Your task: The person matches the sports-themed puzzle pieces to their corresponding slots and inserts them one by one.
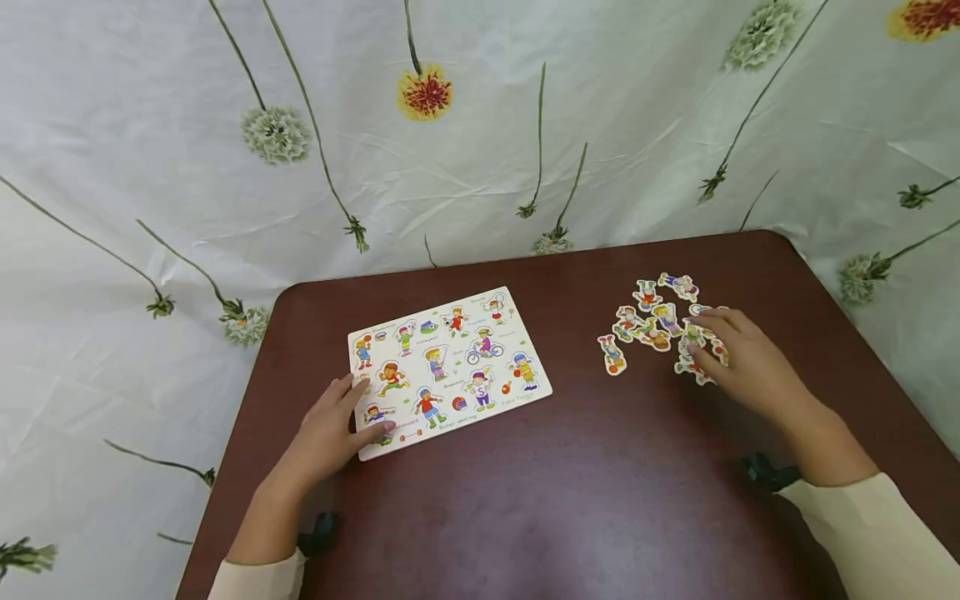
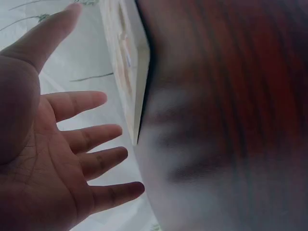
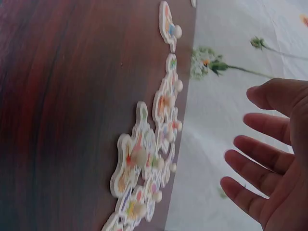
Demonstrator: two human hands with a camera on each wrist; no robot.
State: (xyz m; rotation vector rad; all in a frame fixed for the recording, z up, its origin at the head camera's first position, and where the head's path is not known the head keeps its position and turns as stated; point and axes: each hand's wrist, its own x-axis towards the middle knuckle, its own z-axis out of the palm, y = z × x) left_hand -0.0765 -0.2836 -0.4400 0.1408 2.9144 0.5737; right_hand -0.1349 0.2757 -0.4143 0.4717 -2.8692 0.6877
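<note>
A pale wooden puzzle board (image 1: pixel 453 369) printed with children playing sports lies flat at the left of the table. My left hand (image 1: pixel 330 429) is at its left end, thumb and fingers spread; in the left wrist view the fingers (image 2: pixel 91 132) are straight beside the board's edge (image 2: pixel 139 91) and hold nothing. On the right lies a cluster of small figure-shaped puzzle pieces (image 1: pixel 651 335). Above its right side hovers my right hand (image 1: pixel 746 358), fingers loosely extended and nothing in them. White round knobs (image 3: pixel 139 156) stick up from the pieces in the right wrist view.
The dark reddish-brown table (image 1: pixel 555 492) has rounded far corners. Behind it hangs a white cloth (image 1: pixel 480 167) with a dandelion print. One puzzle piece (image 1: pixel 612 355) lies slightly apart, on the cluster's left side. Dark wrist devices (image 1: pixel 768 472) sit at both wrists.
</note>
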